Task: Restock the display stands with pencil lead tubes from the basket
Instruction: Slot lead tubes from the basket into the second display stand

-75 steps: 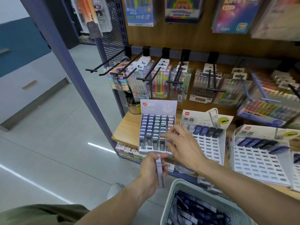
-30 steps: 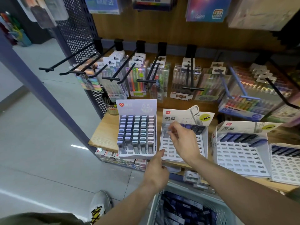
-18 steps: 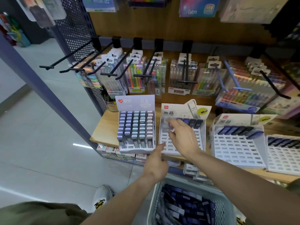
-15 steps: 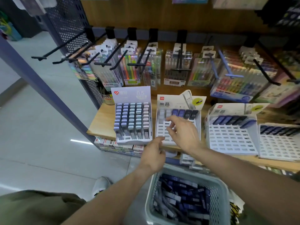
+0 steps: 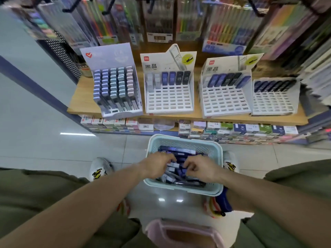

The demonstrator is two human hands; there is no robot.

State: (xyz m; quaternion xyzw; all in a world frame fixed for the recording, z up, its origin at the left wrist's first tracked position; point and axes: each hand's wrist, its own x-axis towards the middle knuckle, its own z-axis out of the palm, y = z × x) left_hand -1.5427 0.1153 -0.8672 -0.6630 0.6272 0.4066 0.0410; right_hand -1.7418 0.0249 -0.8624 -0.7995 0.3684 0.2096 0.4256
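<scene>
Head view: both hands reach into the basket [image 5: 184, 143], left hand [image 5: 157, 164] and right hand [image 5: 201, 167] curled among loose pencil lead tubes [image 5: 176, 154]; whether either grips one, I cannot tell. Tubes look light, rigid, slick; pinch mid-length. Display stands [image 5: 169, 93] sit beyond the hands.

A wooden shelf [image 5: 84, 97] carries four display stands [image 5: 169, 97]; the basket [image 5: 184, 140] sits on the floor [image 5: 44, 149].

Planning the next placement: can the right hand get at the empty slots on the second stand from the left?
Probably yes. The right hand is down in the basket among the tubes, and nothing stands between the basket and the second stand, whose lower rows are bare and face the person.
</scene>
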